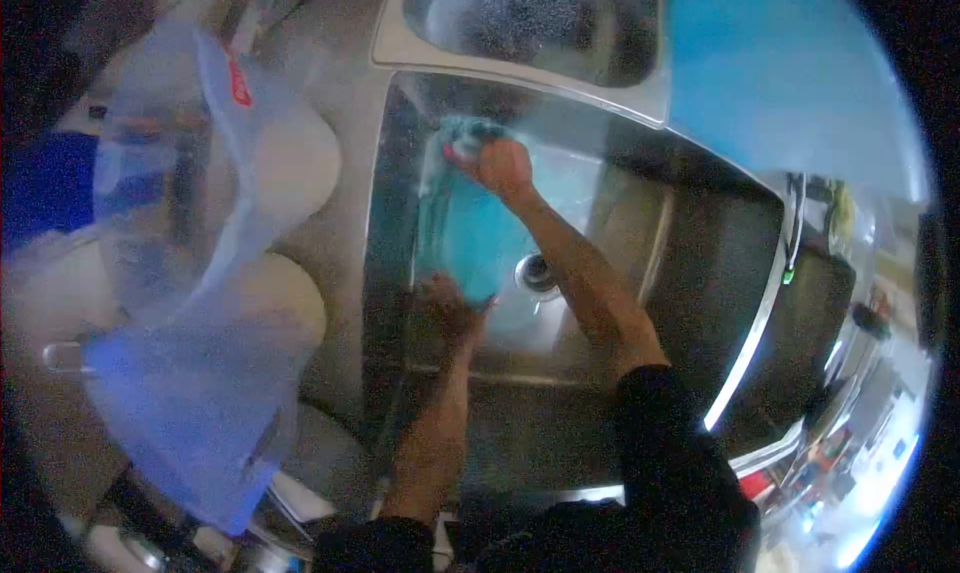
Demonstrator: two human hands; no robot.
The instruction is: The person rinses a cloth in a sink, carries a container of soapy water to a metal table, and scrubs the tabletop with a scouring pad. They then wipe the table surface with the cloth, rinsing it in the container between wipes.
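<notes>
Inside a deep metal sink (620, 213) lies a turquoise, rectangular object (468, 228), perhaps a board or tray. My right hand (507, 168) is closed over something at the object's far end; a bit of pink and whitish foam show beside the fingers, but the held item is too blurred to name. At the near end of the turquoise object my left hand (455, 306) has its fingers at the edge, gripping it. A round drain (538, 273) is visible just right of the turquoise object, beside my right forearm.
Beyond the sink is a second basin (520, 13) with bubbly contents. A large light blue surface (790, 63) fills the upper right. Plastic bags (190, 423) and pale rounded containers (290, 163) stand on the left. A metal rim (745, 358) borders the sink's right side.
</notes>
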